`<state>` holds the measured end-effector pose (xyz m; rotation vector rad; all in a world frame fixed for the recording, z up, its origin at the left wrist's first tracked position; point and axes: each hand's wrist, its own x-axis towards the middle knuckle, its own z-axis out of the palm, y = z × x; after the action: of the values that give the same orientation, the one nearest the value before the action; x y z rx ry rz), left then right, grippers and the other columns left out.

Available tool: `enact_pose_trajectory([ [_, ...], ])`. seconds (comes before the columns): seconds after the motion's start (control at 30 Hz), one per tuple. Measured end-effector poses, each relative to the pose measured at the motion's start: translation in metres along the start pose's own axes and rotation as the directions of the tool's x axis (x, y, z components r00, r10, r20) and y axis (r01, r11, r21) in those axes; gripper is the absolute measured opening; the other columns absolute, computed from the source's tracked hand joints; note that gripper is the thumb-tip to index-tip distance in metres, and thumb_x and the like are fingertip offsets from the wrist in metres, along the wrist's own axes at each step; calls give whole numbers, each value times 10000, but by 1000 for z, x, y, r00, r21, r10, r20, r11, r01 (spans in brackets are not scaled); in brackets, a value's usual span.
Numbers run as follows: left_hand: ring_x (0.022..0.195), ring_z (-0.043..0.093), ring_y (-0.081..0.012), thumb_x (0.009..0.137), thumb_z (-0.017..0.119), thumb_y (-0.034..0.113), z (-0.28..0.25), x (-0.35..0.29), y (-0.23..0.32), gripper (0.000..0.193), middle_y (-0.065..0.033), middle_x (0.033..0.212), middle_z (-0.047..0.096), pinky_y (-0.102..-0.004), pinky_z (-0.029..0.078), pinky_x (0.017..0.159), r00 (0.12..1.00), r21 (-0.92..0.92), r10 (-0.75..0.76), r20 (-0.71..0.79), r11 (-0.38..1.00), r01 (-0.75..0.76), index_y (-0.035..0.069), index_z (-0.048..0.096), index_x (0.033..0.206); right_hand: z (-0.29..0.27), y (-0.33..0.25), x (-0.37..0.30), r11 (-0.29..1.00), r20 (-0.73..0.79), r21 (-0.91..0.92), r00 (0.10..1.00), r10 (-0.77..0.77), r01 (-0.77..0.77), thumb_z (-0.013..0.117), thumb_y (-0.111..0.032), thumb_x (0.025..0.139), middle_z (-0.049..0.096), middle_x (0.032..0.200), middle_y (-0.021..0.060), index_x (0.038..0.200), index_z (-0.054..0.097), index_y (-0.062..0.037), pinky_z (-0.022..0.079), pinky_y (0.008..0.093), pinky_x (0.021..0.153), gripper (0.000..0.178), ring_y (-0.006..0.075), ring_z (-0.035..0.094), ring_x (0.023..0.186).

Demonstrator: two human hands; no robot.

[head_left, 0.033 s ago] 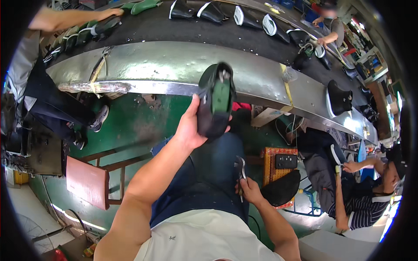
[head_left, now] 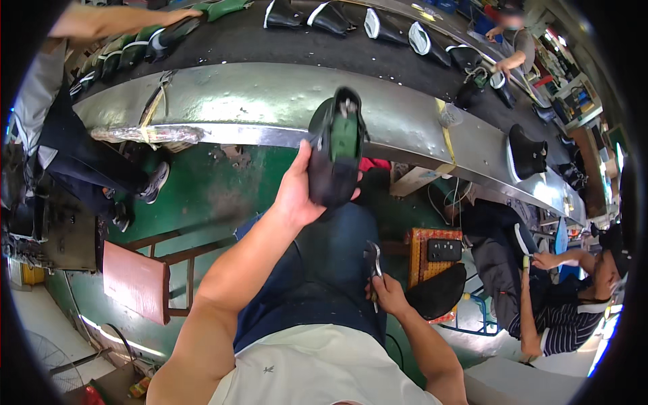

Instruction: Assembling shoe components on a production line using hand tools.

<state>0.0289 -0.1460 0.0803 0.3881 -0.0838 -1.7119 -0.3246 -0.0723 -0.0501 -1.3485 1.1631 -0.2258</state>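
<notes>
In my left hand (head_left: pixel 302 190) is a black shoe (head_left: pixel 327 177), raised at the near edge of the metal-sided bench. My thumb lies along its left side and fingertips show at its right. Through the shoe's opening a green shoe last (head_left: pixel 345 140) shows inside. Lower down, by my right thigh, my right hand (head_left: pixel 387 294) is closed around a pair of metal pincers (head_left: pixel 374 260), jaws pointing up and away from me. Part of the pincers' handles is hidden by my fingers.
Black shoes (head_left: pixel 382 27) line the dark bench belt (head_left: pixel 233 44). A co-worker's hand (head_left: pixel 182 15) touches shoes at far left. Other people work at far right and right. A stool (head_left: pixel 137 282) stands left; a patterned seat (head_left: pixel 418 270) with a black case (head_left: pixel 444 250) is right.
The shoe in my left hand has shifted very slightly. The co-worker's hand at far left has moved a little to the right, along with the shoes by it.
</notes>
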Motion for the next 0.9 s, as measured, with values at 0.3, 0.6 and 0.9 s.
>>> enact_pose_trajectory([
  [0.3,1290,579,-380,1046,263,671,48,69,80,836,-221,1394,582,-502,416,1139,900,197,270,-341,957,-212,-33,474,1447,-28,-116,28,777,-67,-604,960,-272,178,660,-386,958,696,902,240,1106,643,-49,539,501,764,368,476,681,875],
  [0.6,1142,648,-232,822,864,213,-13,128,94,794,-180,1248,670,-342,493,1009,552,925,776,305,-104,-366,-48,436,1438,-115,-238,167,125,41,-942,479,-877,310,758,-320,869,661,1025,135,1094,600,-65,427,468,894,375,354,611,974],
  [0.9,1032,674,-183,828,853,213,30,291,133,546,-122,1125,726,-321,516,938,812,909,533,237,173,-379,-31,606,1249,-144,-249,242,299,-75,-892,543,-836,338,777,-299,845,655,1051,149,1119,606,-40,456,465,882,413,370,602,1002],
])
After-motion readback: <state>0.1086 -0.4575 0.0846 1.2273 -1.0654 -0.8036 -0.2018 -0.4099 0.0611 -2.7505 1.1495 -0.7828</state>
